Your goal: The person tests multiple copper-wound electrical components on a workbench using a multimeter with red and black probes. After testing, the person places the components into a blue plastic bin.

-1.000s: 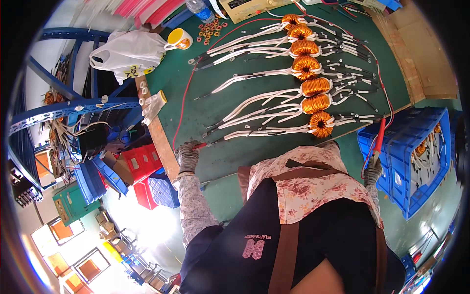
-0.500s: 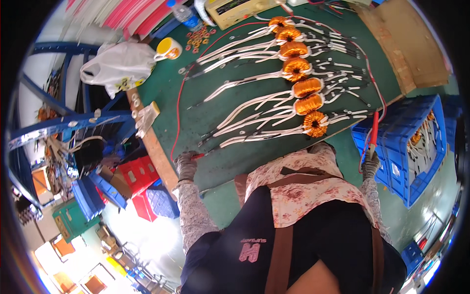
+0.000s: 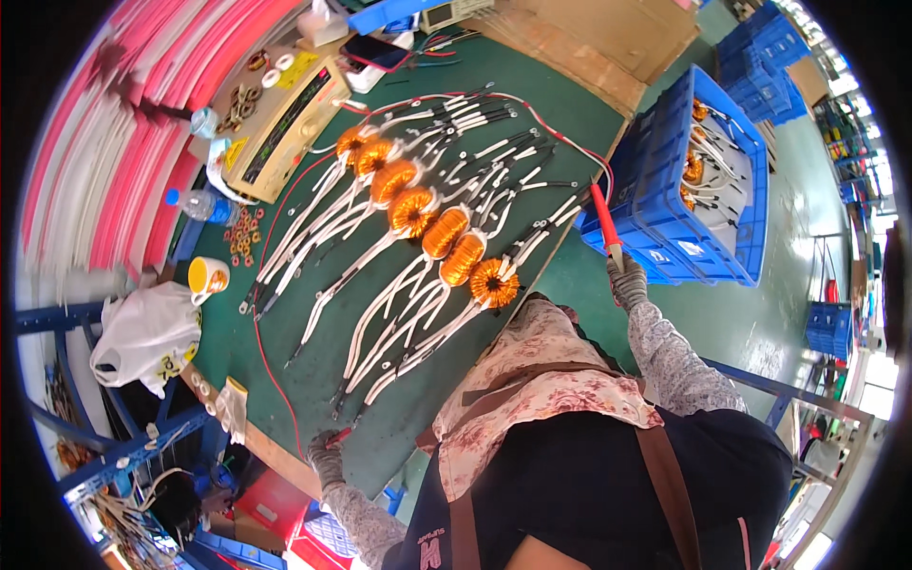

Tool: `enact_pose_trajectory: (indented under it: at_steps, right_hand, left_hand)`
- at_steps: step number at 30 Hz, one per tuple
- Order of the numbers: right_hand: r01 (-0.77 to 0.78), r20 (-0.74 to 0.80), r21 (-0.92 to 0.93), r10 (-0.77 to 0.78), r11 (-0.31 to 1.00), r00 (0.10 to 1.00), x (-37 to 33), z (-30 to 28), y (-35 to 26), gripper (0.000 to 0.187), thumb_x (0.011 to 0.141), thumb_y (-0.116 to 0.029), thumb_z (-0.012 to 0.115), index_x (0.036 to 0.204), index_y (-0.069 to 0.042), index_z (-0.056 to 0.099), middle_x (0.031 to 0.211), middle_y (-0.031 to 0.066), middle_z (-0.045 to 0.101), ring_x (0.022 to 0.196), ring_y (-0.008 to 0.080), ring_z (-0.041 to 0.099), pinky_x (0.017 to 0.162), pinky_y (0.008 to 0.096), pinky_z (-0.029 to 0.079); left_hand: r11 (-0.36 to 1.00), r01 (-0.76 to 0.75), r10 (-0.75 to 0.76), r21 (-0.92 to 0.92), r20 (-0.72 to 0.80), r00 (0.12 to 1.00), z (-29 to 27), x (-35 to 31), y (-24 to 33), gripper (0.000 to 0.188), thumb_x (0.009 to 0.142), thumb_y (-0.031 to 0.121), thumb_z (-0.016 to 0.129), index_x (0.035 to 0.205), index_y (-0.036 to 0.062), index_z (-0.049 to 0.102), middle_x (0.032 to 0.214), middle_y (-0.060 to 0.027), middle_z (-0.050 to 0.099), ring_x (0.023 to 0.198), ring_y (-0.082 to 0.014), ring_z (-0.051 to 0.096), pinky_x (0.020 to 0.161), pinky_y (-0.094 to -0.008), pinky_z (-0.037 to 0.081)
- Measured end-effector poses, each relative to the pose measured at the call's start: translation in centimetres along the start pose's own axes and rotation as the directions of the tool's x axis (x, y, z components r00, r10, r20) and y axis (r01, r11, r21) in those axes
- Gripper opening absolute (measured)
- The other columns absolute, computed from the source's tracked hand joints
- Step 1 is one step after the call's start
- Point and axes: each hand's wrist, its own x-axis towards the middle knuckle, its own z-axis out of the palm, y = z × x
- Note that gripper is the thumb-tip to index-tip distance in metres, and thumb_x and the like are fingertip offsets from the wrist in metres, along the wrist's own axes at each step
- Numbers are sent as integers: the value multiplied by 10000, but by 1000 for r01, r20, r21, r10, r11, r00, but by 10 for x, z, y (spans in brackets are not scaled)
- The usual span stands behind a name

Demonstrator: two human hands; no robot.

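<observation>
Overhead, gloved right hand (image 3: 627, 282) fingers closed around a slim red probe (image 3: 604, 217), left hand (image 3: 326, 458) pinching a red lead tip (image 3: 340, 436).

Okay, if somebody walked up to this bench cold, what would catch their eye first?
A diagonal row of orange wound coils with white leads fanned across the green table. The right hand holds a red probe near the blue crate; the left hand grips another at the near edge.

a green-topped workbench (image 3: 313, 380) fills the middle. stacks of blue crates (image 3: 774, 52) stand far right on a glossy green floor (image 3: 760, 313). bundled pink and white tubes (image 3: 114, 142) line the left, beside blue metal racking (image 3: 104, 456).
</observation>
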Motion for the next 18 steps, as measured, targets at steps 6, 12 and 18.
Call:
enact_pose_trajectory:
  at_steps: [6, 12, 18]
  right_hand:
    - [-202, 74, 382, 188, 902, 979, -3, -30, -56, 280, 825, -263, 578, 978, -29, 579, 682, 53, 580, 564, 169, 545, 516, 304, 426]
    - [-1, 12, 715, -11, 699, 1000, 106, -76, -102, 219, 811, -224, 616, 913, -33, 584, 603, 19, 531, 419, 97, 480, 365, 239, 374]
    - [620, 17, -732, -903, 282, 430, 211, -175, -252, 362, 656, -39, 541, 1000, -124, 614, 937, 65, 614, 883, 270, 563, 800, 380, 444]
  left_hand:
    - [926, 193, -274, -324, -226, 935, -15, 9, -42, 207, 617, 12, 548, 798, 22, 647, 808, -133, 624, 801, -243, 591, 711, -336, 462]
    - [961, -205, 154, -184, -259, 954, -9, 22, 143, 164, 751, 47, 593, 911, 9, 600, 906, -114, 590, 824, -234, 562, 752, -320, 440]
    - [820, -154, 195, -552, 15, 981, 68, 29, 318, 146, 816, 89, 586, 951, 41, 610, 884, -50, 603, 847, -127, 549, 744, -274, 435]
